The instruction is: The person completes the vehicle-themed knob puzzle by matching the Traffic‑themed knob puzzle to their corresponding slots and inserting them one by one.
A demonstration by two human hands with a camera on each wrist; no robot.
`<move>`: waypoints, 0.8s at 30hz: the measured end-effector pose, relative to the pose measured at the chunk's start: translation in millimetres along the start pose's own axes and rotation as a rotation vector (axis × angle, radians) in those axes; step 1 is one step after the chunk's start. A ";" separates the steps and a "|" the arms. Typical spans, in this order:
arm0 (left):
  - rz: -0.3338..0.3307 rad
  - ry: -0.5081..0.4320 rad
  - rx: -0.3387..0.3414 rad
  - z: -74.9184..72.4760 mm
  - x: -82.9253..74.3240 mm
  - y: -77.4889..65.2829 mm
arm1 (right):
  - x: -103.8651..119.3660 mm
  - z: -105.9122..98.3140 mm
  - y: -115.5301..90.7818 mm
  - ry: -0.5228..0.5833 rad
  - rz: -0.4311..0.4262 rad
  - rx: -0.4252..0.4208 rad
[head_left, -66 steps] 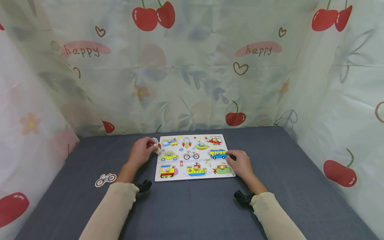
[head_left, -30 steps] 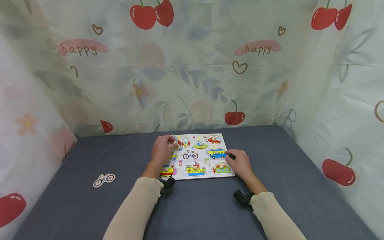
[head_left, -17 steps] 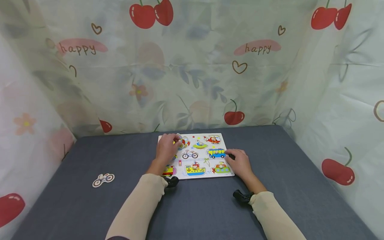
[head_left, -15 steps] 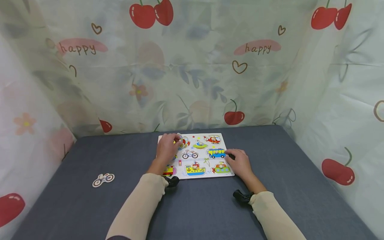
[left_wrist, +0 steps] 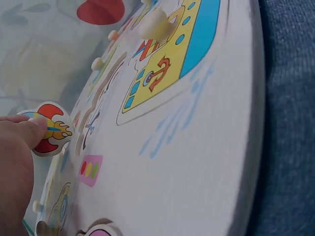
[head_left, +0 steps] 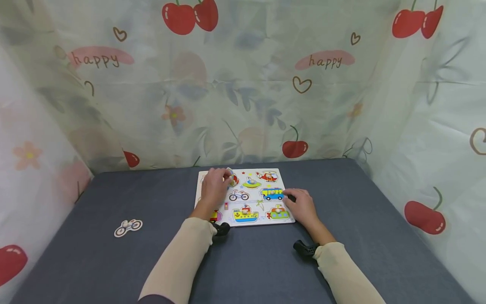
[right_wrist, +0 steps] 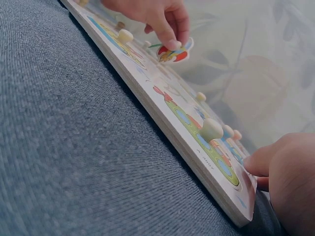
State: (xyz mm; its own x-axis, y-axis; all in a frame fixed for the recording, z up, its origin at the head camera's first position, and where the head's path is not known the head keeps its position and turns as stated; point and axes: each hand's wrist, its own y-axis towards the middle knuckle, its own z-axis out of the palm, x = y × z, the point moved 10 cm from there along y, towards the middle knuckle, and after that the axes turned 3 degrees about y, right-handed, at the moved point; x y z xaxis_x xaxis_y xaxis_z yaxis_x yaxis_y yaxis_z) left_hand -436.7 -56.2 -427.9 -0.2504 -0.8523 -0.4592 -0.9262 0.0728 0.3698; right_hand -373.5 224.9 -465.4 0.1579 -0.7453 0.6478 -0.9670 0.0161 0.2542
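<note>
My left hand pinches a rocket puzzle piece by its knob, thumb against fingers. In the right wrist view this piece is tilted, close over the back part of the white peg puzzle board. The left hand and forearm cover much of the board's left side in the head view. At the board's right edge, my right hand grips the rim beside the bus piece, its thumb and a finger at the edge. Seated on the board are the helicopter, ship and submarine pieces.
A bicycle puzzle piece lies on the dark blue-grey cloth, left of the board. The printed bicycle recess shows mid-board, with the flying saucer piece behind it. A patterned curtain stands behind the table.
The left hand has carried the rocket piece rightward from beyond the board's left edge to over its back row. The right hand stays at the right edge, and the head view has shifted slightly.
</note>
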 end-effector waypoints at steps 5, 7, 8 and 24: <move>0.018 0.022 0.022 2.1 -2.1 1.2 | 0.5 0.3 0.5 0.007 -0.005 -0.004; 0.026 0.036 0.035 2.5 -4.0 1.7 | 0.3 0.0 0.5 0.007 -0.007 -0.006; 0.026 0.045 0.042 2.6 -4.7 1.8 | 0.3 0.0 0.5 0.008 -0.008 -0.007; 0.017 0.132 0.174 19.9 -4.6 2.8 | 2.4 -0.5 0.0 -0.003 -0.005 0.001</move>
State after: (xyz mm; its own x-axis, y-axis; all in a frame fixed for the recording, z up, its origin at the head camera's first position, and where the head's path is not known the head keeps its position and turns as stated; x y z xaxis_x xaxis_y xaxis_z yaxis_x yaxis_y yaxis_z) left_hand -443.8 -41.8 -440.8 -0.2384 -0.9096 -0.3402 -0.9597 0.1669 0.2263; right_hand -373.0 223.5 -463.5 0.1622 -0.7472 0.6444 -0.9664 0.0116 0.2567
